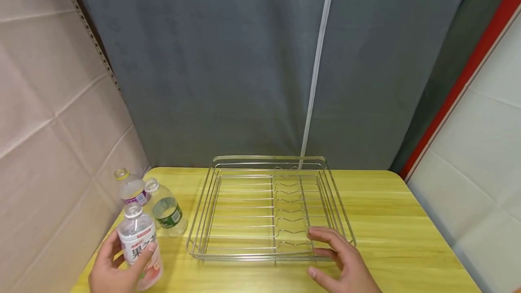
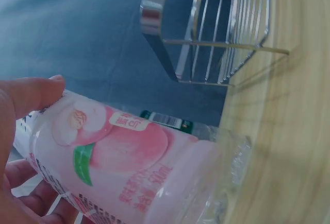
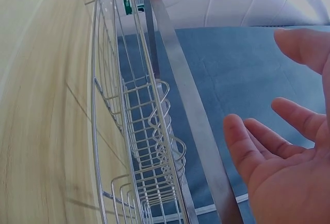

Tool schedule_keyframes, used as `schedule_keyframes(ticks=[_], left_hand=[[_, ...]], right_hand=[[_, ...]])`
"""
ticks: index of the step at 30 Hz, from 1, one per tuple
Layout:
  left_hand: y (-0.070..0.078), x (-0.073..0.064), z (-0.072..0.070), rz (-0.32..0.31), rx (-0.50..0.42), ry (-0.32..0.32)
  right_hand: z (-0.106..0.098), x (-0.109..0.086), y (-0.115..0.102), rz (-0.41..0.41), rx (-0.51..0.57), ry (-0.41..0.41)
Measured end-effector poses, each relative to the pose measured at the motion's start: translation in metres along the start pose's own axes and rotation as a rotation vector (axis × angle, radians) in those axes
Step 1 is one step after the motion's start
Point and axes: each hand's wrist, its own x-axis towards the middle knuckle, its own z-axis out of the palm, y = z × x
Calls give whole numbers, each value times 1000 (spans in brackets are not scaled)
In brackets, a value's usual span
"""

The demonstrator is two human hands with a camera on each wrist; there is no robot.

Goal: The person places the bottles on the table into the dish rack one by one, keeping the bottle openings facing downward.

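Observation:
In the head view my left hand [image 1: 116, 270] holds an uncapped clear bottle [image 1: 138, 241] with a pink and white peach label, its thumb across the front and fingers behind. The left wrist view shows the peach label [image 2: 129, 147] close up, the bottle's base by the wooden tabletop. Behind it stand an uncapped bottle with a green label [image 1: 168, 211] and a yellow-necked bottle with a purple label [image 1: 132, 189]. My right hand [image 1: 339, 261] hovers by the front right corner of a metal wire rack [image 1: 244, 250], fingers spread and loosely bent, nothing between them.
The rack sits mid-table on the yellow wood-grain tabletop [image 1: 390, 234], with wavy wire dividers [image 1: 290, 200] on its right half. A dark grey curtain [image 1: 228, 80] hangs behind the table. Pale fabric walls [image 1: 53, 148] rise on both sides.

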Motion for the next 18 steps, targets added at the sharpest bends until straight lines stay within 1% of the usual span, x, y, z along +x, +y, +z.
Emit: schedule_keyframes(ticks=[3,5,8,12,14,18], left_hand=[[9,-5,-2,45,8,-24],[15,-8,-3,66,25,-55],[24,-14,-3,107,57,-103],[35,-23,-1,174,66,-149],[41,-27,0,199,63,-174],[52,-36,3,236,71,-251]], right_hand=[[0,1,-2,-3,26,-9],[0,2,-3,2,43,-14],[-1,6,-6,-18,46,-23],[-1,10,-9,-38,31,-24],[-1,11,-10,-31,33,-24],[1,12,-12,-25,51,-25]])
